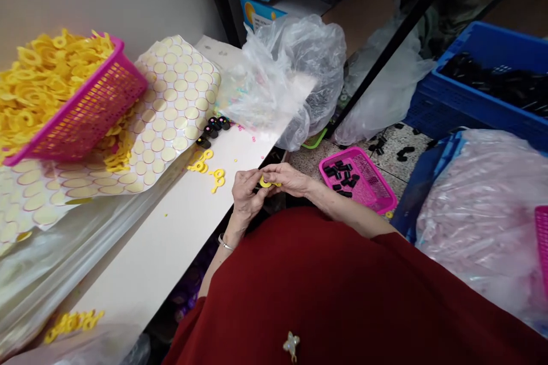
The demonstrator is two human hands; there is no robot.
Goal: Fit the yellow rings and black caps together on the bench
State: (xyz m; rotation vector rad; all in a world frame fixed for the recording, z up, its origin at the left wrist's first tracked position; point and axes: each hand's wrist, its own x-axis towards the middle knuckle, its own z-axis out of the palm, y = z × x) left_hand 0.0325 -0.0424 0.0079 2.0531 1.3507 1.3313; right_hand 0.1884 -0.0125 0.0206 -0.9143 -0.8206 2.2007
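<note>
My left hand [247,194] is closed around a small black plastic piece [257,187], mostly hidden by the fingers. A yellow ring-shaped plastic part [266,182] sits against it, pinched by my right hand [287,178]. Both hands meet just past the front edge of the white table [180,222]. Loose yellow ring parts [200,162] lie on the tabletop to the left of my hands. Behind them stand several black pieces [213,125] with coloured dots on top.
At left, a pink basket [103,97] heaped with yellow parts rests on a sheet of round stickers [166,85]. Clear plastic bags [295,63] crowd the table's far end. On the floor are a pink tray [368,182] of black pieces and a blue crate [462,45].
</note>
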